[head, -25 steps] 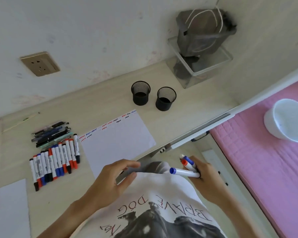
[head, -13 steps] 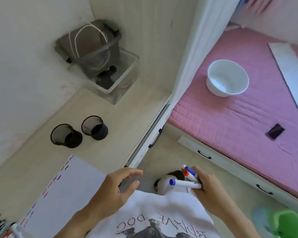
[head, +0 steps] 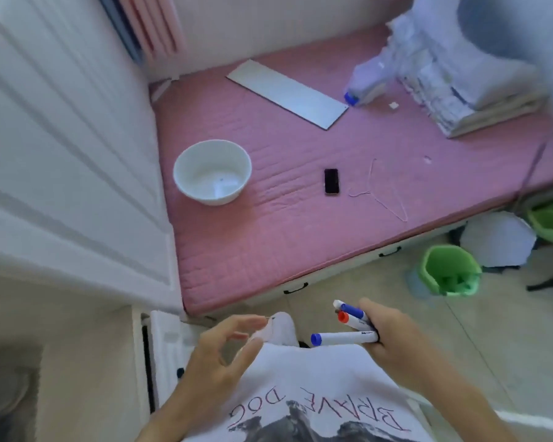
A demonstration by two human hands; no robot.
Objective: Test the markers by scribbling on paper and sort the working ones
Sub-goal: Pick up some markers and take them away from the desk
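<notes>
While the left hand (head: 217,352) hangs slack and empty, right-hand fingers (head: 372,341) clasp three markers (head: 345,338).

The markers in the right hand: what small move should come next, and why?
Probably carry them toward the white bowl on the pink mattress. The right hand grips the markers, two blue-capped and one red-capped; the left hand is open and holds nothing. No scribble paper is in view.
</notes>
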